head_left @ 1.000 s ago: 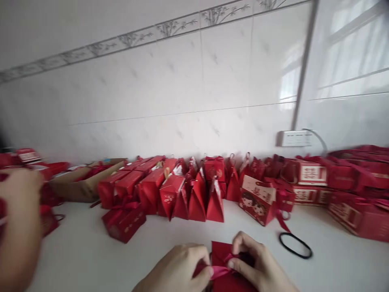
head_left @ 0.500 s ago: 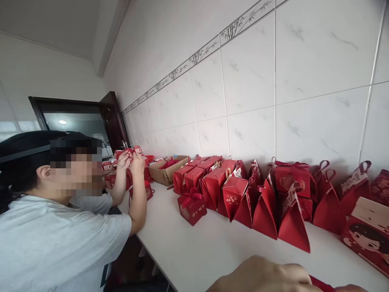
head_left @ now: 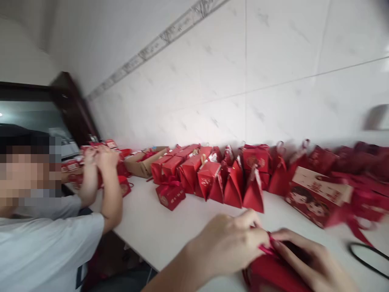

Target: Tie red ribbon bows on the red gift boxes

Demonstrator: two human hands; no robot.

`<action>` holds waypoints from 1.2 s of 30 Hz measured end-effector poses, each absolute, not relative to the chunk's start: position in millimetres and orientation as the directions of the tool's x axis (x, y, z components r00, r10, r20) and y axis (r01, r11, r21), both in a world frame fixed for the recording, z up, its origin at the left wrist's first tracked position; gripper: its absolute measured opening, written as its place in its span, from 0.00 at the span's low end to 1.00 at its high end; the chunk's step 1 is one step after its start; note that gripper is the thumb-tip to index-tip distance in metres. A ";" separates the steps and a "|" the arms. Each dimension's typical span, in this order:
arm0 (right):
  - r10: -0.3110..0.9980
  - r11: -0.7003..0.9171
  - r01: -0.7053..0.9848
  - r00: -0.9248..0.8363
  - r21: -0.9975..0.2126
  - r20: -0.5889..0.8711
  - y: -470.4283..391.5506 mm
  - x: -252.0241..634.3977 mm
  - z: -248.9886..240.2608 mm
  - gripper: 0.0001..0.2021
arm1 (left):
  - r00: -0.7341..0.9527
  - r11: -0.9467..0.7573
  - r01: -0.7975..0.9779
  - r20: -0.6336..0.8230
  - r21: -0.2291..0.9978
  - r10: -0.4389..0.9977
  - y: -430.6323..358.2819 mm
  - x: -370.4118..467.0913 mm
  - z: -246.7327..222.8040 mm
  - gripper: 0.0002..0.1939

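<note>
Low in the view, my left hand [head_left: 231, 239] pinches a dark pink ribbon [head_left: 268, 248] on top of a red box [head_left: 273, 273]. My right hand [head_left: 310, 257] is at the other side of that ribbon, its fingers closed on it and the fingertips close to those of my left hand. The box rests near the table's front edge, its lower part cut off by the frame. Motion blurs both hands somewhat.
Red gift boxes [head_left: 209, 178] line the white table [head_left: 146, 215] along the tiled wall. A lone ribboned box [head_left: 170, 194] stands before them, a cartoon-printed box [head_left: 316, 198] at right, a black cord [head_left: 369, 259] beyond. At left a person [head_left: 51, 243] handles red items near a cardboard box [head_left: 146, 164].
The view has swung right and down, so the wall and boxes appear further left. Both my hands and the red box between them now show much more.
</note>
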State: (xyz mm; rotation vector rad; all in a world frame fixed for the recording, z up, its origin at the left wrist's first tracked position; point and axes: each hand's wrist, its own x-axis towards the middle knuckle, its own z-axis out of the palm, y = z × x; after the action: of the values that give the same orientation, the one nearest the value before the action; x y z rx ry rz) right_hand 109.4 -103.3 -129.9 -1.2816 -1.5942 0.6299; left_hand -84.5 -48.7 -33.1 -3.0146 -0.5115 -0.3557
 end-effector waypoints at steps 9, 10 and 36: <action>0.971 0.205 0.192 0.082 -0.960 0.223 -107.1 99.0 -108.9 0.12 | 0.940 -0.959 0.282 0.204 -0.007 0.275 -42.4 -69.7 -19.0 0.10; 0.971 0.218 0.188 0.061 -0.958 0.233 -107.4 99.3 -107.8 0.10 | 0.936 -0.959 0.281 0.213 0.023 0.280 -41.3 -67.2 -19.5 0.09; 0.952 0.256 0.322 0.077 -0.912 0.295 -107.8 100.3 -102.5 0.06 | 0.806 -0.658 0.340 0.152 0.671 0.572 -17.4 -66.6 -33.7 0.12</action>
State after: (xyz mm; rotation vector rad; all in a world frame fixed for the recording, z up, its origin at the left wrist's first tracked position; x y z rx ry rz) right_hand 100.3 -107.8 -102.5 -1.2661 -1.4565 0.7417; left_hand -66.6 -17.4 -33.7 -3.5914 -1.0269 -0.7164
